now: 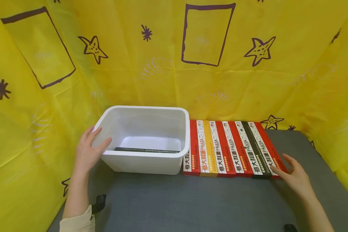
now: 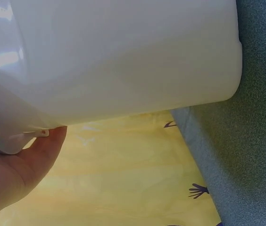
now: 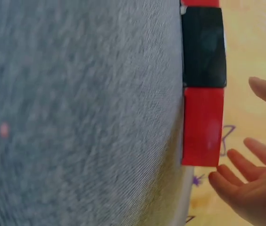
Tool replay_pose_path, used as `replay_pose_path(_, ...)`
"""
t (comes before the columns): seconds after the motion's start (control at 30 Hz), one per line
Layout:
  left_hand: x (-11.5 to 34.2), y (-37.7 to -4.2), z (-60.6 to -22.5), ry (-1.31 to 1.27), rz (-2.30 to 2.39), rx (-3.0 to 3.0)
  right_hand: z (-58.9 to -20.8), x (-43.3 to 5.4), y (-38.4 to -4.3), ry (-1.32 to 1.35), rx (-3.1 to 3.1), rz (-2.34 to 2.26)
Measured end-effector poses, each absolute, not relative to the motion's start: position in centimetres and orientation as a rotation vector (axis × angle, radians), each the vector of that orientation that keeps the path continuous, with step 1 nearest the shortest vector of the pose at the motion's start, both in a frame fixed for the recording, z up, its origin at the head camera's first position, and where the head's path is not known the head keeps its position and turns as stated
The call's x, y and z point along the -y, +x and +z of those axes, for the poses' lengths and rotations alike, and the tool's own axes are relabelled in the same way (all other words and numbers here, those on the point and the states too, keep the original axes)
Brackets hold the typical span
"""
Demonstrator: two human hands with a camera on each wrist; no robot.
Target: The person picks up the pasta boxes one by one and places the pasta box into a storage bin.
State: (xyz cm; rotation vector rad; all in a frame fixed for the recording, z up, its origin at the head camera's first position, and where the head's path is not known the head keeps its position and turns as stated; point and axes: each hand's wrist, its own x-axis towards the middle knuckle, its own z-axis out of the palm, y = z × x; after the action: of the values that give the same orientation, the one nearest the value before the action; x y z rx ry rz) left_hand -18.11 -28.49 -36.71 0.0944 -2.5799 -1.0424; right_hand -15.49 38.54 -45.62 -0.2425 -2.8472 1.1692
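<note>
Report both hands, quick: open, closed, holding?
Left hand: holding the white bin by its rim.
Right hand: open, at the rightmost red pasta box.

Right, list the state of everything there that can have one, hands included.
White bin: upright, open at the top.
Black box: inside the bin by its near wall, mostly hidden.
Pasta boxes: six, side by side in a row, seemingly closed.
Left hand: holding the bin's rim.
Right hand: fingers apart, by the rightmost red box; contact unclear.
Yellow cloth: hanging, creased.
</note>
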Motion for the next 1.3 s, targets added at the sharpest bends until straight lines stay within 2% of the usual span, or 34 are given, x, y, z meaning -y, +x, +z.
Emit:
replay_pose_path(0.43,28.5,-18.0,-36.8,0.093,-1.048,2.575,-47.3,-40.4,-16.0,-0.175,2.972,1.278)
replay_pose_path(1.3,28.5,-18.0,-36.8,0.114,-1.061,2.563,-47.8,-40.9,-16.1,-0.118,3.003,1.305)
